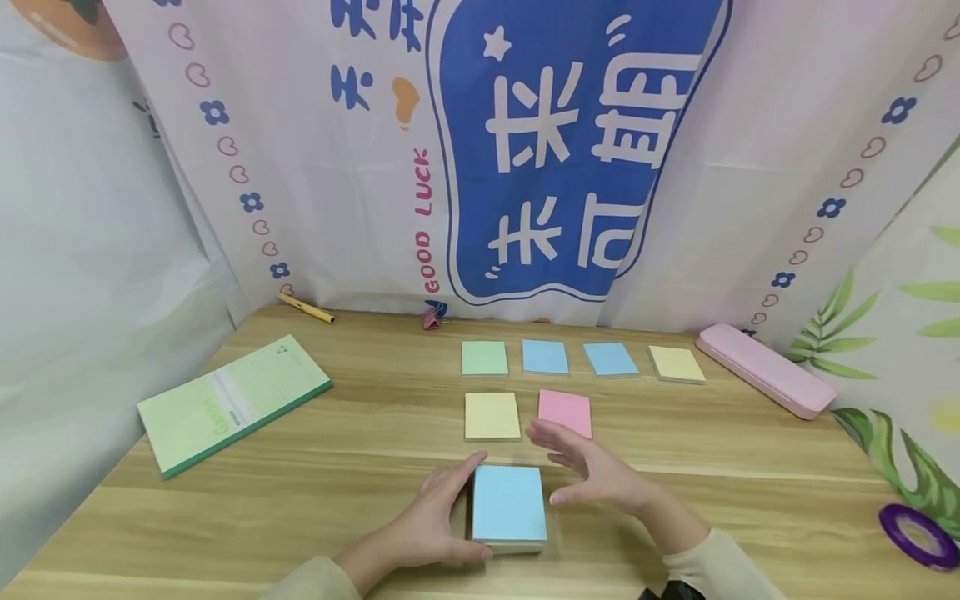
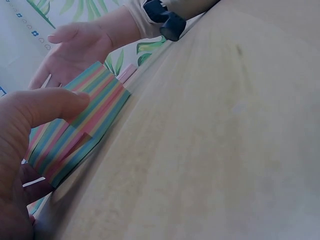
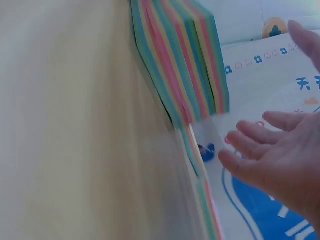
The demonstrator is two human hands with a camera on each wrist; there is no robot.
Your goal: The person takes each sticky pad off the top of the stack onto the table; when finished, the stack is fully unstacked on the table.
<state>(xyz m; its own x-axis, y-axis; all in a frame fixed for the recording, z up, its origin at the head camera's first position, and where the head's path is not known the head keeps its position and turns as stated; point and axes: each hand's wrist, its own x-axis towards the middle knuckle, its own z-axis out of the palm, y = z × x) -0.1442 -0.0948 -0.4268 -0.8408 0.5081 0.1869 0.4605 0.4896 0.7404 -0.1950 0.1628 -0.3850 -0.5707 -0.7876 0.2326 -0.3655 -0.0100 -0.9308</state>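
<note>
A thick stack of sticky notes (image 1: 510, 504) with a blue top stands near the front of the table. Both wrist views show its sides striped in pink, yellow and green layers (image 2: 107, 110) (image 3: 175, 60). My left hand (image 1: 427, 521) grips the stack from the left, thumb at the near side and fingers toward the far corner. To the right, my right hand (image 1: 596, 475) is held apart from it, fingers extended and nothing in them. Just behind lie a yellow sticky note pad (image 1: 492, 416) and a pink one (image 1: 565, 411), partly overlapped by the right fingertips.
Farther back sit a green pad (image 1: 484, 357), two blue pads (image 1: 545, 356) and another yellow pad (image 1: 677, 364). A pink case (image 1: 765, 371) is at right, purple tape (image 1: 918, 536) near the right edge. Left are a green notebook (image 1: 236, 404) and yellow pen (image 1: 306, 307); a binder clip (image 1: 431, 318) lies behind.
</note>
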